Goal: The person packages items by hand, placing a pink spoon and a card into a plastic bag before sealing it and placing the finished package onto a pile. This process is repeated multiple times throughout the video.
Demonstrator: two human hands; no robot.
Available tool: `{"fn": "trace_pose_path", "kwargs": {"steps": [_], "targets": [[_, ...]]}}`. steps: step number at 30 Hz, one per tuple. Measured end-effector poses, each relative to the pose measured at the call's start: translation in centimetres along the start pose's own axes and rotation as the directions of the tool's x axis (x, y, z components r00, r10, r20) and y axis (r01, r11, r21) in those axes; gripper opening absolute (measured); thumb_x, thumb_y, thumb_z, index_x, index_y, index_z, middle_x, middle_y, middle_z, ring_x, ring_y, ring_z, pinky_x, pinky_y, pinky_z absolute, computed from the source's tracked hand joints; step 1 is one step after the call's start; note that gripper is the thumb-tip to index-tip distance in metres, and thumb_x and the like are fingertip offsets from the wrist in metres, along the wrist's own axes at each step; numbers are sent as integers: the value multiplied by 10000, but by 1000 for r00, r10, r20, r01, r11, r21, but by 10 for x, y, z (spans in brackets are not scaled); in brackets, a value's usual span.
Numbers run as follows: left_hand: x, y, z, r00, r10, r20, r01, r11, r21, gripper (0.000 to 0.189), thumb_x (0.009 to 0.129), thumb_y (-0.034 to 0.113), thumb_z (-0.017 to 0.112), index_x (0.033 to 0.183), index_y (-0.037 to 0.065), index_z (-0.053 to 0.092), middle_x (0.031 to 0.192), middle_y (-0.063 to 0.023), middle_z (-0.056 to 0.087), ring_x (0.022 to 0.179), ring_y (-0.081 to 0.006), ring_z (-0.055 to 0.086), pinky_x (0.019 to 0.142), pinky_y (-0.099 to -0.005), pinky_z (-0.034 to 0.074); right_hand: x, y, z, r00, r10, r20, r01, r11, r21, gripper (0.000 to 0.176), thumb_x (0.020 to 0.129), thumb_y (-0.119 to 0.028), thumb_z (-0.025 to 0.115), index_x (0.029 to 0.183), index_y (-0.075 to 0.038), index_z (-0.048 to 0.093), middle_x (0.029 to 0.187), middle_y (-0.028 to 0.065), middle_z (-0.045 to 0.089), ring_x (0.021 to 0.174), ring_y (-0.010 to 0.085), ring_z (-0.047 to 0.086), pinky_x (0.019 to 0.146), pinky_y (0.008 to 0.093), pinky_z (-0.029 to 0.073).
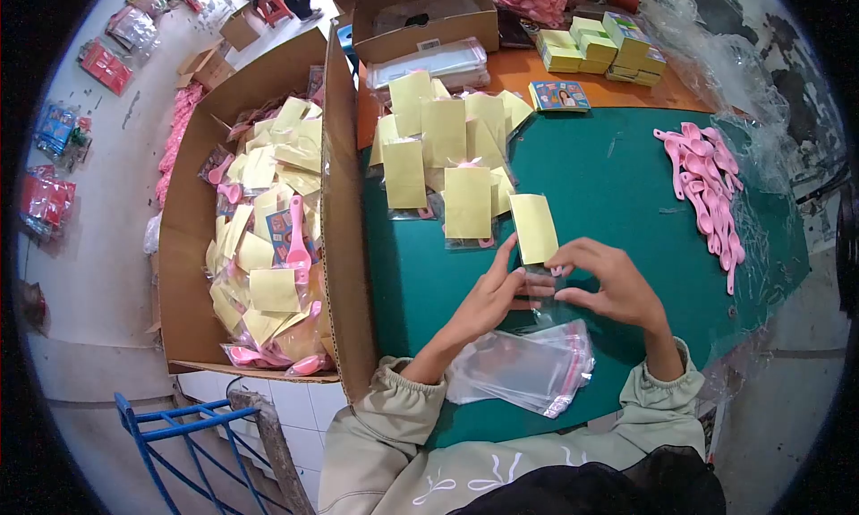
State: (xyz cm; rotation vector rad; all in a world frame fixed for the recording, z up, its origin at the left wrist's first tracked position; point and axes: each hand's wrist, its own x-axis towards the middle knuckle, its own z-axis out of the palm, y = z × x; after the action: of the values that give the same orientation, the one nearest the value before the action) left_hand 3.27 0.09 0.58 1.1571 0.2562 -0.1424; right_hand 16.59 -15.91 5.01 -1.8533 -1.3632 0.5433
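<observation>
In the head view, just below the centre of the frame, both hands meet on a clear sleeve [544,293] with a yellow card [534,227] standing out of its upper end. A bit of pink shows beside the card, too hidden to name. The sleeve looks like thin, glossy film: nearly weightless, limp, slippery, and apt to crease, so it is probably best pinched at its side edges. The card looks like light paper stock, stiff enough to hold flat but easy to bend at a corner. The left hand [488,300] comes up from the lower middle, palm turned inward, fingers pinched on the sleeve's left edge. The right hand [613,287] arches over from the right, wrist bent, fingertips closed on its right side. A stack of empty bags [528,367] lies just below the hands on the green mat [608,175], filled packets [447,148] above them, pink scoops [707,188] at the right, and a cardboard box [344,202] at the left.
</observation>
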Motion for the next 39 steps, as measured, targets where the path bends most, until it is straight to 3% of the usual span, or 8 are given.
{"fn": "trace_pose_path", "kwargs": {"steps": [9,19,22,27,31,34,36,39], "targets": [[-29,-3,4,996,-69,-56,80,969,234,616,949,64,356,1437,128,-15,1004,-200,626,918,-249,635,796,-360,516,-6,3,23,975,-12,221,41,991,-126,254,709,-148,675,920,-68,559,906,113,506,859,303,530,738,389,425],[-37,7,8,995,-5,-96,49,883,466,590,943,90,402,1442,99,86,856,-143,652,765,-149,608,720,-310,494,-6,-3,34,967,-91,238,116,989,-91,178,731,-133,641,838,-58,519,847,100,483,810,289,508,737,389,407],[-27,-11,3,986,136,-99,-86,914,396,578,939,94,416,1437,108,121,790,-120,641,706,-129,584,660,-301,485,-7,-7,37,966,-145,214,179,972,-152,179,725,-130,644,814,-56,507,816,95,482,794,287,508,737,393,408],[-16,-9,11,983,109,-148,-37,905,424,560,926,55,423,1422,144,179,731,-94,625,669,-105,571,600,-272,470,-8,-11,44,946,-280,161,311,924,-222,192,690,-120,663,767,-67,496,755,70,474,704,257,487,669,354,388],[-17,-11,18,982,151,-115,-79,877,475,561,915,20,418,1413,157,197,718,-91,625,655,-88,561,575,-247,457,-11,-7,24,927,-233,295,255,966,-35,174,731,-128,646,786,-53,499,763,79,487,732,252,511,722,361,423],[-17,0,22,976,144,-162,-76,927,368,530,927,20,398,1402,155,207,788,-118,638,732,-122,610,607,-252,489,-19,-10,-8,899,-199,390,124,970,209,156,749,-121,641,785,-43,512,762,69,498,695,221,516,664,328,433],[-13,-11,12,987,92,-128,-75,989,130,489,949,40,366,1393,160,200,951,-168,627,880,-211,638,691,-299,542,-31,-12,-35,890,-195,413,31,928,372,145,757,-118,640,789,-37,525,764,65,507,682,201,520,622,308,433],[-18,-4,10,998,22,-55,-16,994,107,461,968,82,343,1394,162,184,1028,-196,608,929,-241,633,730,-316,548,-46,-2,-72,962,-136,238,72,963,259,144,754,-110,648,801,-31,537,774,68,514,685,188,527,606,298,432]]}}
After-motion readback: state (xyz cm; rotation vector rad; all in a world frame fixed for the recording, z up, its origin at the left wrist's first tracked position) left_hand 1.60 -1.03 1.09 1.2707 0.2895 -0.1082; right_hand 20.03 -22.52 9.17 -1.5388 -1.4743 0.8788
